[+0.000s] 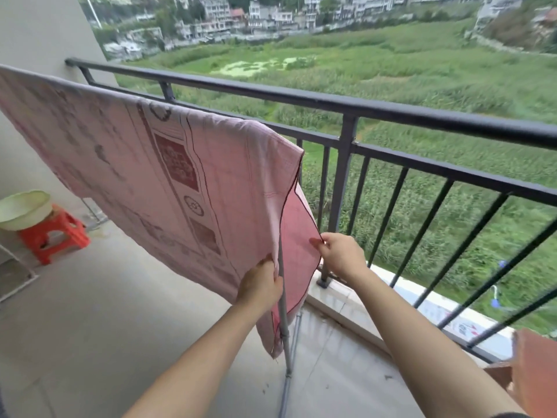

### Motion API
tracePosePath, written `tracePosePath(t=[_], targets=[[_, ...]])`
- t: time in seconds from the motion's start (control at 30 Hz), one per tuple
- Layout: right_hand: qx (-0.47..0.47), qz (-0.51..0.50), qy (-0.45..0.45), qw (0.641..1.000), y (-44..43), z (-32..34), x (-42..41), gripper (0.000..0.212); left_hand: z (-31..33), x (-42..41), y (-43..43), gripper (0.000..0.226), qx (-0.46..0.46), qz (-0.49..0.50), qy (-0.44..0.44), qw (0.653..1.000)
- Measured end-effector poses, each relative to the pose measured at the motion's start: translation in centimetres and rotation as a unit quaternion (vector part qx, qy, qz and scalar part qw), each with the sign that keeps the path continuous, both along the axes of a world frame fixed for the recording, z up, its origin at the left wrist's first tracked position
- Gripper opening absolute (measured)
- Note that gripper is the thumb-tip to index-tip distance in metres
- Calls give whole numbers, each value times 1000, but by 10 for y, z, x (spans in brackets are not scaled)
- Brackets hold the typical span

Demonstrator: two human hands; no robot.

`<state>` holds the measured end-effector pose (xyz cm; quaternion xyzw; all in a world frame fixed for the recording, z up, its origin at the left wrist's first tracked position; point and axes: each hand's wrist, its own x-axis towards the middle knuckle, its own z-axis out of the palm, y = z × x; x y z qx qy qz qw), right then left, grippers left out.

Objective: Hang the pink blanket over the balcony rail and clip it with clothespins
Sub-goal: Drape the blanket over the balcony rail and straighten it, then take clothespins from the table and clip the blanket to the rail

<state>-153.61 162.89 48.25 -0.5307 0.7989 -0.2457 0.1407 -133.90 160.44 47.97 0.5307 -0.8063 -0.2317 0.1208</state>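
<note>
Pink blanket, patterned in dark red, drapes over a bar, both hands pinching its edges.

A green basin sits on an orange stool, far left of the grip; brown box lower right.

Bare forearms, dark sleeve edge

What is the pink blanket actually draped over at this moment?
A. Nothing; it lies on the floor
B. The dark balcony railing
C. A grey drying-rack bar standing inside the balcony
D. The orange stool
C: the pink blanket hangs over a grey rack bar, whose grey pole stands on the floor, apart from the dark balcony railing.
</note>
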Motion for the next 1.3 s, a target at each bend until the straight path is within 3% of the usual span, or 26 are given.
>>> tracePosePath(t=[0.17,0.33,0.53,0.77,0.9,0.97,1.17,1.3], targets=[[58,-27,37,997,20,-4,8,29,-14,2,-1,6,2,-45,-17,999],[82,-89,46,992,75,-42,16,25,-63,-7,29,16,68,-162,-75,982],[129,-303,14,944,229,-105,20,25,-113,-51,83,25,15,-320,-88,943],[163,-538,-20,827,431,-125,35,29,-118,-137,219,49,-7,-526,-75,847],[167,-615,-60,769,521,-138,44,32,-117,-163,318,61,-6,-616,-105,781],[178,-638,-81,745,559,-150,52,35,-127,-172,365,56,10,-647,-127,752],[228,-662,-133,702,650,-197,76,39,-183,-177,469,55,52,-718,-200,665],[250,-628,-152,721,685,-226,78,52,-226,-171,504,57,76,-731,-282,617]])
